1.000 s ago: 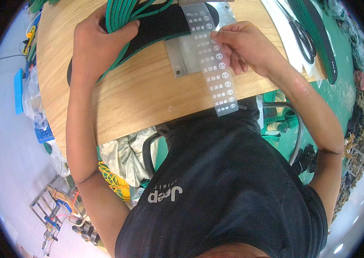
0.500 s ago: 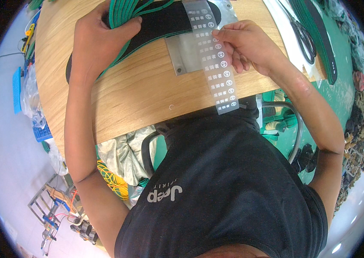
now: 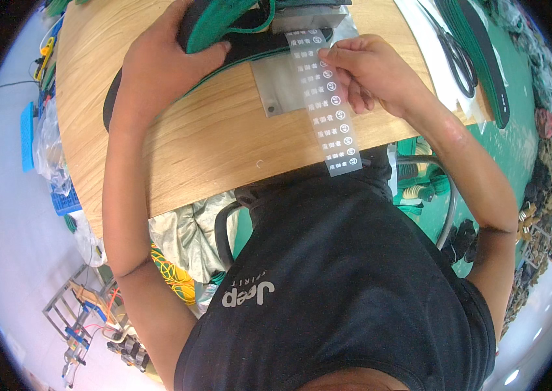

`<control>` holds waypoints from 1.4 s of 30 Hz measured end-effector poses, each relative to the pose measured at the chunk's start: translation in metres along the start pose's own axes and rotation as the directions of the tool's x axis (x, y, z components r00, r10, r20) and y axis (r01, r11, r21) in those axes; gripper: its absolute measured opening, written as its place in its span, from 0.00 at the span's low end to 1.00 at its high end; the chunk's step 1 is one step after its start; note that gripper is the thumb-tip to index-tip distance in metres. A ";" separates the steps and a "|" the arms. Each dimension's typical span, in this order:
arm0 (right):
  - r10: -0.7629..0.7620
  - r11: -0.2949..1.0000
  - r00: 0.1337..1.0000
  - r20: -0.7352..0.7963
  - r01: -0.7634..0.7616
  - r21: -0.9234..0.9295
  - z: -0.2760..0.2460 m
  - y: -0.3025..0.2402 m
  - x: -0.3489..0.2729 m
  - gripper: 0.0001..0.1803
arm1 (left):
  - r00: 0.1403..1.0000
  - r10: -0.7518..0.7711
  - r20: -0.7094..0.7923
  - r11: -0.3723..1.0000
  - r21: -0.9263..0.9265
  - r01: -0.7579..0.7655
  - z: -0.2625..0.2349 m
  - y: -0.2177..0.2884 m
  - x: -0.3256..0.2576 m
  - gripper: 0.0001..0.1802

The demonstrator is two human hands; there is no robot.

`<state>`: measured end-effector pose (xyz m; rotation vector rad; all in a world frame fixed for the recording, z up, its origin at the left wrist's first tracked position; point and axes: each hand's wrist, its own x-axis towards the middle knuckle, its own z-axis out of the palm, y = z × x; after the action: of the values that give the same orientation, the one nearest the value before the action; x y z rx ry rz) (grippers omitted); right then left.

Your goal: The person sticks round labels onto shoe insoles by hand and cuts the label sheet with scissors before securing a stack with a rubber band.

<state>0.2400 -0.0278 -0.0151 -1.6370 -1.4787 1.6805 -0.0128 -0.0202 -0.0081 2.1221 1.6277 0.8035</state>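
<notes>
Around a bundle of black, green-edged insoles (image 3: 220, 26), my left hand (image 3: 162, 68) is closed at the table's far left. Beneath the bundle, another black insole (image 3: 250, 49) lies flat, its right end on a grey metal plate (image 3: 277, 88). My right hand (image 3: 380, 75) pinches the edge of a clear strip of white printed labels (image 3: 334, 124) between thumb and forefinger. The strip runs over the plate and hangs past the near table edge. Above the insole's right end sits a grey metal block (image 3: 310, 19), covering the strip's far end.
More green-edged insoles (image 3: 474, 49) lie at the table's right edge, beside black-handled scissors (image 3: 461, 65) on white sheeting. The wooden table (image 3: 204, 156) ends just before my body. Blue plastic crates (image 3: 64, 202) and bags stand on the left.
The grey metal block has come into view over the insole's right end and the strip. My left hand and its bundle have shifted slightly right; the right hand keeps its pinch.
</notes>
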 end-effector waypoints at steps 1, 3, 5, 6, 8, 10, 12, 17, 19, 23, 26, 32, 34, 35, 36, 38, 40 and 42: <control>0.001 1.000 1.000 0.007 -0.001 0.000 0.000 0.000 0.000 0.19 | 1.000 0.016 0.004 0.998 0.065 -0.017 0.001 0.008 -0.001 0.29; 0.003 1.000 1.000 -0.014 -0.004 -0.010 0.000 0.002 0.000 0.19 | 0.987 0.009 0.161 0.998 0.060 -0.019 -0.012 0.038 0.005 0.41; 0.001 1.000 1.000 -0.030 -0.002 -0.024 0.001 -0.001 -0.004 0.19 | 0.975 0.000 0.223 0.996 0.084 -0.019 -0.015 0.042 0.008 0.46; -0.002 0.999 0.999 -0.037 0.000 -0.032 0.003 -0.005 -0.007 0.18 | 0.978 -0.005 0.209 0.994 0.109 -0.018 -0.011 0.033 0.011 0.46; -0.018 1.000 1.000 -0.024 0.017 -0.008 0.002 -0.005 -0.009 0.18 | 0.980 -0.013 0.200 0.983 0.183 -0.025 -0.009 0.031 0.011 0.46; -0.046 0.997 0.999 0.013 0.045 0.058 -0.001 0.004 -0.007 0.16 | 0.978 -0.019 0.210 0.958 0.282 -0.042 -0.009 0.036 0.010 0.48; -0.083 0.991 0.996 -0.017 0.084 0.101 -0.004 0.009 -0.009 0.15 | 0.986 0.031 0.166 0.968 0.240 -0.071 -0.003 0.024 0.006 0.39; -0.066 0.939 0.994 -0.088 0.092 0.332 -0.028 0.027 -0.013 0.13 | 0.987 0.075 0.140 0.972 0.213 -0.104 -0.001 0.010 0.005 0.32; -0.079 0.898 0.994 -0.081 0.106 0.427 -0.032 0.031 -0.011 0.13 | 0.984 0.041 0.176 0.967 0.243 -0.083 -0.002 0.010 0.007 0.29; -0.101 0.848 0.988 -0.115 0.146 0.510 -0.032 0.032 -0.006 0.13 | 0.984 0.007 0.177 0.992 0.122 -0.029 -0.005 0.002 0.007 0.23; -0.119 0.863 0.988 -0.100 0.153 0.481 -0.033 0.029 -0.003 0.13 | 0.994 -0.086 0.073 0.995 0.052 0.082 -0.010 -0.004 0.004 0.19; -0.036 0.997 0.998 0.057 0.032 0.074 -0.007 0.008 0.002 0.14 | 0.923 -0.142 -0.359 0.953 -0.301 0.029 -0.025 -0.040 -0.007 0.18; -0.003 0.998 0.999 0.046 0.000 0.063 -0.007 0.006 0.003 0.14 | 0.910 -0.145 -0.389 0.939 -0.344 0.002 -0.023 -0.036 -0.006 0.18; 0.010 0.999 0.999 0.054 -0.013 0.050 -0.008 0.003 0.004 0.15 | 0.897 -0.157 -0.412 0.932 -0.362 -0.004 -0.024 -0.034 -0.007 0.19; 0.008 1.000 0.999 0.049 -0.009 0.015 -0.007 0.000 0.005 0.14 | 0.902 -0.175 -0.396 0.917 -0.399 0.003 -0.024 -0.031 -0.007 0.19; 0.005 0.998 0.999 0.039 -0.002 -0.056 -0.007 -0.003 0.004 0.14 | 0.910 -0.164 -0.380 0.918 -0.396 0.001 -0.025 -0.029 -0.008 0.19; -0.020 1.000 0.999 0.041 0.021 -0.010 -0.008 0.001 0.007 0.14 | 0.920 -0.141 -0.366 0.926 -0.378 -0.009 -0.026 -0.030 -0.008 0.19; -0.019 1.000 0.999 0.043 0.018 0.022 -0.009 0.002 0.008 0.14 | 0.931 -0.102 -0.350 0.939 -0.342 -0.026 -0.026 -0.035 -0.008 0.19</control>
<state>0.2471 -0.0180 -0.0188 -1.5804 -1.4862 1.7260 -0.0572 -0.0196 -0.0098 1.7649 1.5475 1.4219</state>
